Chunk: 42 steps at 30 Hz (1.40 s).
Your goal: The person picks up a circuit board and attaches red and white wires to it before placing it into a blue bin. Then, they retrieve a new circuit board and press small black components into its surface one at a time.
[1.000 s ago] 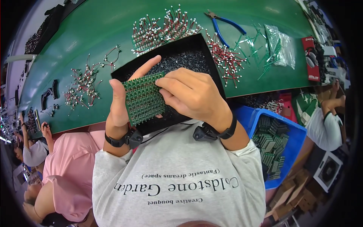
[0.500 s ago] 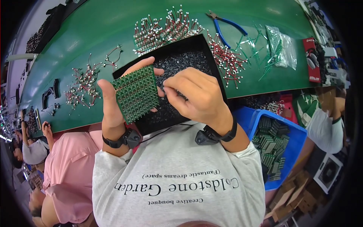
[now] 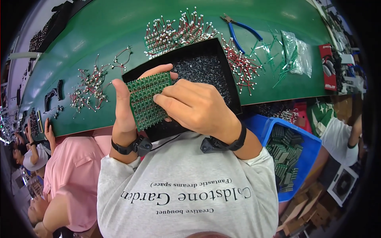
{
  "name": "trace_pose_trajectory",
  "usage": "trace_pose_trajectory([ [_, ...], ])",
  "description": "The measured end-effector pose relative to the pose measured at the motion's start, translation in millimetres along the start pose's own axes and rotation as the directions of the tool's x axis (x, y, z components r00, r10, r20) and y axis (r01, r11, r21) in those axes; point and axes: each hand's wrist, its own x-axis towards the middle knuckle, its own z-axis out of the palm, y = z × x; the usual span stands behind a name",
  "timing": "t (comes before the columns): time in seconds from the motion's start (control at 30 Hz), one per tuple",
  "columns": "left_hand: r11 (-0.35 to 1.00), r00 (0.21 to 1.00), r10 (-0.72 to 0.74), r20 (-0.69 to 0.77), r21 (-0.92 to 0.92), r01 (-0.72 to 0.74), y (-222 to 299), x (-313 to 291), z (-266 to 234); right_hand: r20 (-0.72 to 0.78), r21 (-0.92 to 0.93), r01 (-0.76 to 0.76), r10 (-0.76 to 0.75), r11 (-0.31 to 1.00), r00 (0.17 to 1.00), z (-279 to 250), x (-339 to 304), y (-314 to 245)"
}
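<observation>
A green circuit board panel point(image 3: 149, 99), covered in rows of small components, is gripped by its edges in my left hand point(image 3: 126, 105), tilted above a black tray point(image 3: 235, 93). My right hand point(image 3: 200, 107) is closed in a pinch, its fingertips against the right part of the panel's face. Whatever sits between those fingertips is too small or hidden to make out. Many tiny dark components point(image 3: 202, 71) lie loose in the tray beneath both hands.
Behind the tray stand boards with red wires point(image 3: 178, 33). Blue-handled cutters point(image 3: 244, 33), loose red wires point(image 3: 242, 65), green strips and a clear bag point(image 3: 297, 53) lie rightward. A blue bin point(image 3: 313, 152) of panels stands at lower right. Wired parts point(image 3: 91, 87) lie left.
My right hand has moved left from over the tray onto the panel's face. The panel has turned slightly and shifted a little to the right with my left hand.
</observation>
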Motion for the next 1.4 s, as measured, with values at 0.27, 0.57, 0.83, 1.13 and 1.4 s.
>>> trace_pose_trajectory([
  [0.27,0.994,1.0,-0.018,0.023,-0.105,0.02,1,-1,-10,-0.004,0.07,-0.045,0.045,0.997,0.999,-12,0,4],
  [0.57,1.0,0.999,0.007,0.034,-0.025,-0.007,-2,-1,-4,0.004,0.048,0.028,-0.029,0.998,1.0,4,4,1],
  [0.83,0.999,0.996,-0.024,0.09,0.024,0.022,-6,-1,-7,-0.006,0.045,0.048,-0.048,0.998,0.999,0,1,2],
  [1.13,0.999,0.996,-0.028,0.085,-0.021,0.03,0,0,-8,-0.066,0.027,-0.034,0.036,0.999,0.997,-5,1,9],
  [1.4,0.999,0.998,-0.031,0.06,-0.011,0.032,-3,1,-3,-0.015,-0.049,-0.001,0.0,0.999,1.0,-3,0,5],
])
